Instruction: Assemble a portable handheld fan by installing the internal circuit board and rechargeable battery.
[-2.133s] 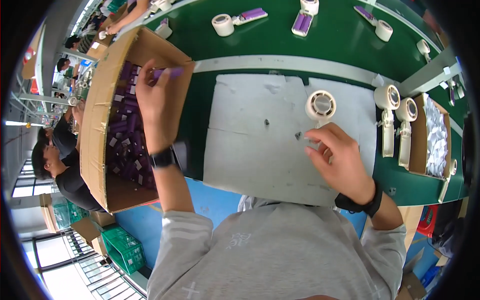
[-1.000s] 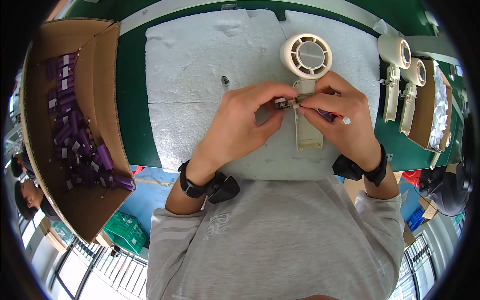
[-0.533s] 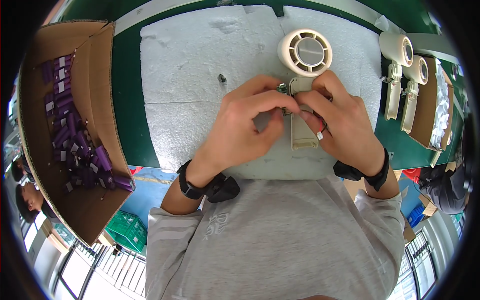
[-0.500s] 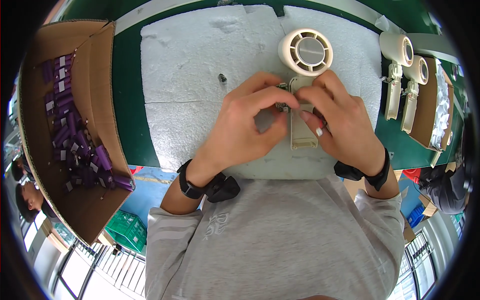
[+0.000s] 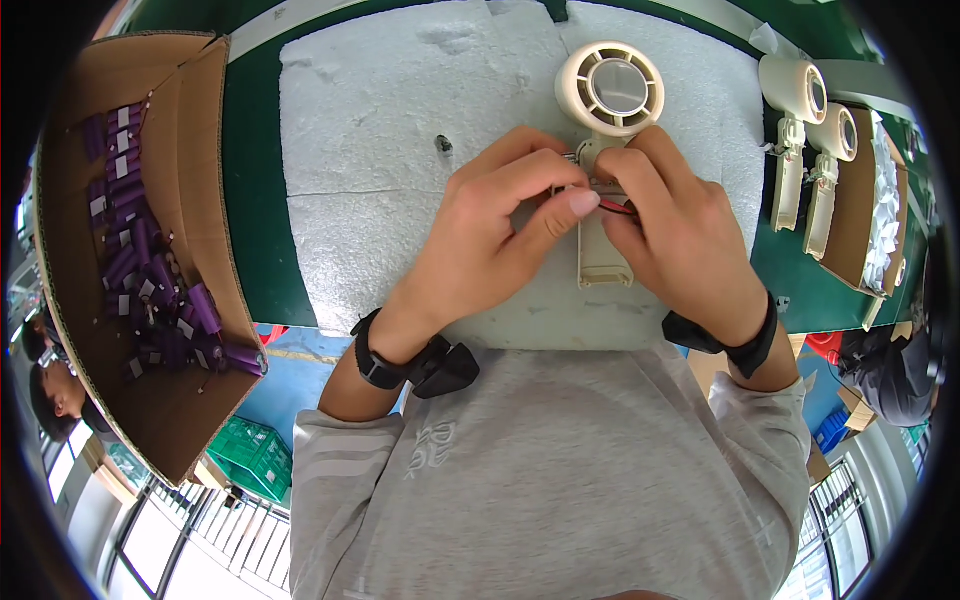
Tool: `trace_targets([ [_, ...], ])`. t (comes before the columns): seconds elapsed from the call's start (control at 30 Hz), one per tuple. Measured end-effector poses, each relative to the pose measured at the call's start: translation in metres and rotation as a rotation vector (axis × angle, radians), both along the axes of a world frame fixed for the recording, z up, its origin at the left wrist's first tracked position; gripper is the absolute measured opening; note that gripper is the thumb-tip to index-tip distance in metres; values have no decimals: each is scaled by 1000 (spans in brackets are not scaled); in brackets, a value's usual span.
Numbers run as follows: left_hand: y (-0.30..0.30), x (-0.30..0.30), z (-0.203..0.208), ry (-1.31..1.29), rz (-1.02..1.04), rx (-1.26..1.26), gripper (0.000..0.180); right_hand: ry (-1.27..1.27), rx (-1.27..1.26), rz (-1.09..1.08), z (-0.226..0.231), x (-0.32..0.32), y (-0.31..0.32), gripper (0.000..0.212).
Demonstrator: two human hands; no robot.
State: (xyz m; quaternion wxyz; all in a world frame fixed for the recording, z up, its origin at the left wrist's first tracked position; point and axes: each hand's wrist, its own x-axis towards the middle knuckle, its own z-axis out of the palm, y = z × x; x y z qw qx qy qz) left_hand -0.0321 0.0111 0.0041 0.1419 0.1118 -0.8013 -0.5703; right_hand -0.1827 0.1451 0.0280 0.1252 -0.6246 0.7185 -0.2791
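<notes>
A cream handheld fan lies face up with its round head (image 5: 619,88) away from me and its hollow, opened handle (image 5: 604,262) toward me. My left hand (image 5: 500,235) is closed at the handle's left side, thumb and fingers pinching a small circuit board (image 5: 561,188), mostly hidden by the fingers. Against the handle's right side, my right hand (image 5: 685,220) is closed around thin red and black wires (image 5: 616,207). The wires run toward my left thumb tip. Where their ends go is hidden under the fingers.
White foam sheeting (image 5: 370,150) covers the green table (image 5: 255,220). A cardboard box (image 5: 195,170) of purple battery cells stands left. Two more opened fans (image 5: 790,165) (image 5: 828,180) lie right, beside a box (image 5: 850,245) of white pieces. A dark bit (image 5: 444,146) sits on the foam.
Both hands have shifted slightly away from me, and the fan with them. My left thumb now reaches over the handle. The white connector near my right thumb no longer shows.
</notes>
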Motion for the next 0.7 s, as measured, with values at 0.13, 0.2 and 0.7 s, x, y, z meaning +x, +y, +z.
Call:
trace_targets([
  [0.13, 1, 2, -3, -29, 46, 178, 9, -255, -78, 74, -7, -17, 2, 25],
  [0.2, -1, 2, -2, -53, 45, 200, 13, -321, -90, 78, -7, -18, 2, 20],
  [0.7, -4, 3, 0, -66, 100, 654, 37, -444, -20, 8, -8, -15, 1, 13],
])
